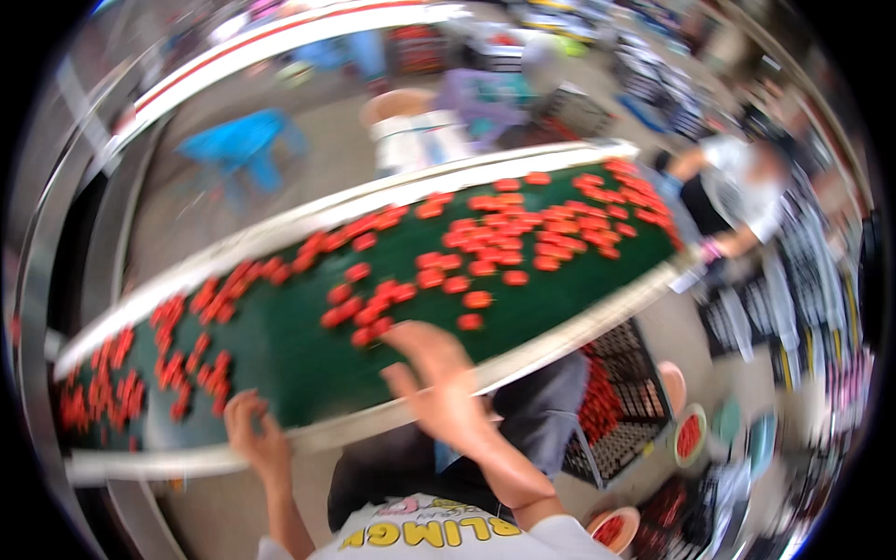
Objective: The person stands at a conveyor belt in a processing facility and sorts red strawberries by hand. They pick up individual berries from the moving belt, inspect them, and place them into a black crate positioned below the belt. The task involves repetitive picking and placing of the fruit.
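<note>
Small red tomatoes (490, 231) lie scattered in loose clusters along a green conveyor belt (301, 350) in front of me. My right hand (444, 392) reaches over the belt's near rail, thumb and fingers apart. Its fingertips are at the near edge of a cluster of tomatoes (378, 304); whether they touch is blurred. Over the near rail further left is my left hand (255, 430), fingers loosely curled with a gap to the thumb. I see nothing in it. More tomatoes (213, 378) lie just beyond its fingertips.
A black crate (619, 392) of red tomatoes stands right of my legs, near a bowl (688, 435) holding more. At the belt's right end is a person (735, 189). Beyond the far rail (336, 203) stand a blue stool (241, 143) and a white container (420, 143).
</note>
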`<state>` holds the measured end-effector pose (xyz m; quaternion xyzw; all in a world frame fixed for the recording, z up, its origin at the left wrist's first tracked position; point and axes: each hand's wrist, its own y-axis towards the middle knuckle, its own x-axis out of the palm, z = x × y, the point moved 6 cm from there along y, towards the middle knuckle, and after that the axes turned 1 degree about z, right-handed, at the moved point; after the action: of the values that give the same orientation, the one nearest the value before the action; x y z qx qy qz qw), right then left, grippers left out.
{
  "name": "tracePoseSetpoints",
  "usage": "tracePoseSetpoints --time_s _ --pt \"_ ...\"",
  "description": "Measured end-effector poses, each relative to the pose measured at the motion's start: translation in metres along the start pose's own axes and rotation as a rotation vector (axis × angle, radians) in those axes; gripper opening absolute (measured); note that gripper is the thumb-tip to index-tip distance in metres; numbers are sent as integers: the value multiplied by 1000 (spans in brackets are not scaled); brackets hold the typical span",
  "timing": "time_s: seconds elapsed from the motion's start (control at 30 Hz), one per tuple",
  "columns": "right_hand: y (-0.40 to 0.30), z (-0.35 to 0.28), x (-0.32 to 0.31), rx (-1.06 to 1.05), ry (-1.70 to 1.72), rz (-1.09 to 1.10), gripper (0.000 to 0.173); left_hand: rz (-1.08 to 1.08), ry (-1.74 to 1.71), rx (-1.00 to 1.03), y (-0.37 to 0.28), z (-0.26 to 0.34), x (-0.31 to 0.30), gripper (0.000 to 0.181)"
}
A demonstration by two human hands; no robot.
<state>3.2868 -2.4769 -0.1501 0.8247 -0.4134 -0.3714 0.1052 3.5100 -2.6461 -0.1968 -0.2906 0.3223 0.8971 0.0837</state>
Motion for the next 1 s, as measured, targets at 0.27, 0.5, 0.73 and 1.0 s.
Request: tracePoseSetpoints --time_s 0.27,0.5,0.73,1.0 --pt "-18 7 19 114 -101 41 43 -240 -118 -23 12 -3 -21 24" --pt "-21 3 19 117 -56 130 51 -761 -144 313 67 49 38 27" --pt "-21 -6 37 116 -57 148 54 -497 -125 541 127 36 150 31" --pt "-19 -13 42 128 -9 220 52 -620 -249 789 137 72 206 24"
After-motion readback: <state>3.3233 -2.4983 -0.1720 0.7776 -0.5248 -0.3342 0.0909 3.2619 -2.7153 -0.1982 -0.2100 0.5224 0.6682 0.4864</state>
